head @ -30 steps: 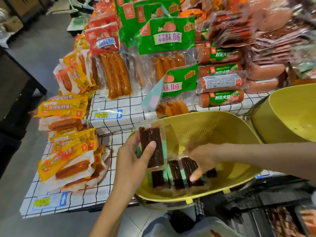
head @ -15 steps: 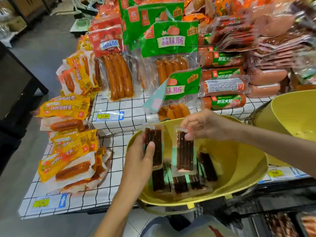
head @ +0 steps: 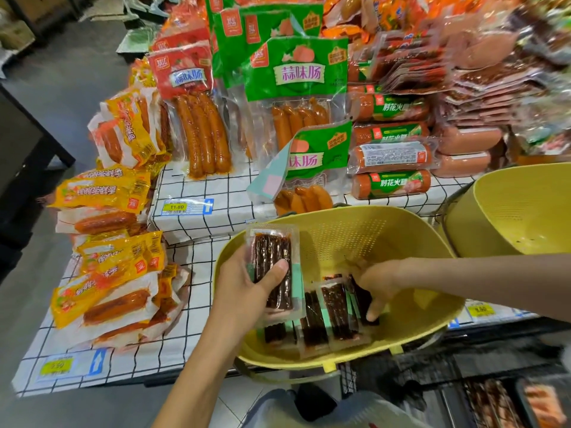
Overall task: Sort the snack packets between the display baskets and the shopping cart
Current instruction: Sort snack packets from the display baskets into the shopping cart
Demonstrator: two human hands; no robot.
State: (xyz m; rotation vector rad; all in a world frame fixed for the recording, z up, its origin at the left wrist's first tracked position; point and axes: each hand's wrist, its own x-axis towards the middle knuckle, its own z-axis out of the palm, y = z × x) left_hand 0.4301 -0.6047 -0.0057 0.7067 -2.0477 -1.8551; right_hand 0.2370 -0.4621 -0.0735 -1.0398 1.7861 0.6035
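Note:
My left hand (head: 244, 291) grips a clear snack packet (head: 272, 257) of dark red sticks upright over the near left side of a yellow perforated basket (head: 401, 230); my thumb presses on its front. Several more such packets (head: 338, 310) lie on the basket's floor. My right hand (head: 380, 282) reaches down into the basket from the right, its fingers curled round the rightmost dark packet (head: 360, 299), which is partly hidden by the hand.
A second yellow basket (head: 519, 211) stands at the right. Behind lies a tiered display on a checked cloth (head: 197, 193) with green sausage packs (head: 296, 97), yellow packs (head: 102, 193) and ham rolls (head: 392, 183). Dark trays of meat (head: 494, 400) sit at the bottom right.
My right hand, which held a packet up beside my left hand, has dropped back into the basket onto another packet. The left hand still holds its packet, slightly higher.

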